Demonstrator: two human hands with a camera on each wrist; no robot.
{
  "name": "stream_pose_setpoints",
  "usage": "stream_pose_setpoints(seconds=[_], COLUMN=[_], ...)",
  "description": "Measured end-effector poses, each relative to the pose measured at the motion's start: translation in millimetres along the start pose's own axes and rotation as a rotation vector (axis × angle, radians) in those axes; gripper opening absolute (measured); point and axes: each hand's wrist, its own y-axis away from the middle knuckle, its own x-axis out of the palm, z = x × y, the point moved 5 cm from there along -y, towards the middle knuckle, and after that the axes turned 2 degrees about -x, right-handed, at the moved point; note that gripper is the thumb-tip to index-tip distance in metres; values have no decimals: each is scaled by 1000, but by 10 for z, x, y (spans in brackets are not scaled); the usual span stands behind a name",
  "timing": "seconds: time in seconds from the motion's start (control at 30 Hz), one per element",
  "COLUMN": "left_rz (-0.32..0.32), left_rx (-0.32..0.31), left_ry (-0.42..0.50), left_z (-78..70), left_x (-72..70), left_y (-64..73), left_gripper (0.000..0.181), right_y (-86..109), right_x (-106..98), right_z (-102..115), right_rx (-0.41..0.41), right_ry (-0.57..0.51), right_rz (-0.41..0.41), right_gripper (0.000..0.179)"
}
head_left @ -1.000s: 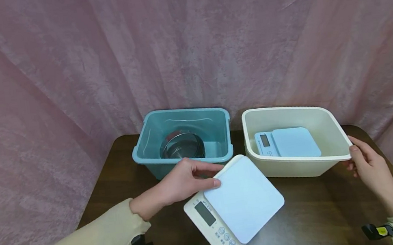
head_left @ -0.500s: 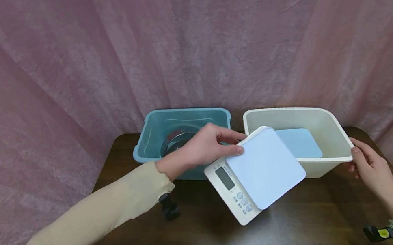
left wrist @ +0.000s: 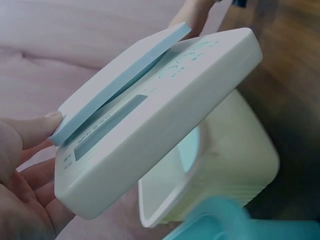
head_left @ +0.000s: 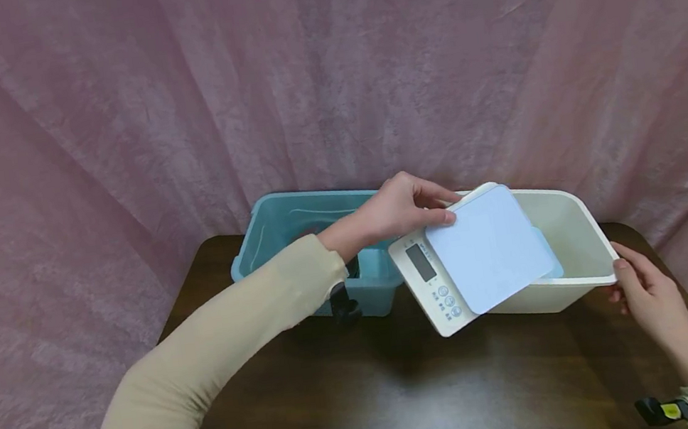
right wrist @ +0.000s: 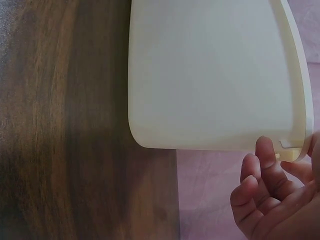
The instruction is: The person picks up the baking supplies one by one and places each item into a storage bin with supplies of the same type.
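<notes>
In the head view my left hand [head_left: 404, 207] pinches a white kitchen scale [head_left: 490, 250] by its upper left edge, thumb on top and fingers beneath. The scale is tilted above the cream bin [head_left: 572, 236], with its display and buttons toward the lower left. Part of a light blue kitchen scale [head_left: 549, 254] shows inside that bin, mostly covered by the white one. At the bin's right end my right hand [head_left: 649, 288] grips the rim, thumb on the outer edge. The right wrist view shows these fingers [right wrist: 265, 150] curled under the rim's corner.
To the left stands a blue bin [head_left: 386, 291]; a metal container in it is mostly hidden behind my left forearm. Both bins sit on a dark wooden table [head_left: 405, 393], and a pink curtain [head_left: 327, 80] hangs right behind them.
My left hand has carried the white scale up and to the right, from in front of the bins to over the cream bin. The right hand has stayed at the rim.
</notes>
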Motion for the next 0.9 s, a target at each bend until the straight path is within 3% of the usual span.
stream_pose_setpoints(seconds=[0.43, 0.63, 0.8, 0.9], left_rz=[-43, -60, -72, -63], left_rx=[8, 43, 42, 31], left_ry=[-54, -100, -158, -149], left_z=[-199, -269, -222, -193], left_x=[-148, -127, -63, -12], left_y=[-583, -786, -939, -1007], left_gripper=[34, 34, 35, 35], right_y=[41, 63, 81, 88], right_x=[-25, -36, -26, -22], right_z=[32, 57, 63, 67], right_rx=[-23, -26, -24, -23], right_ry=[-5, -9, 2, 12], right_rz=[9, -1, -7, -6], right_gripper=[44, 44, 44, 44])
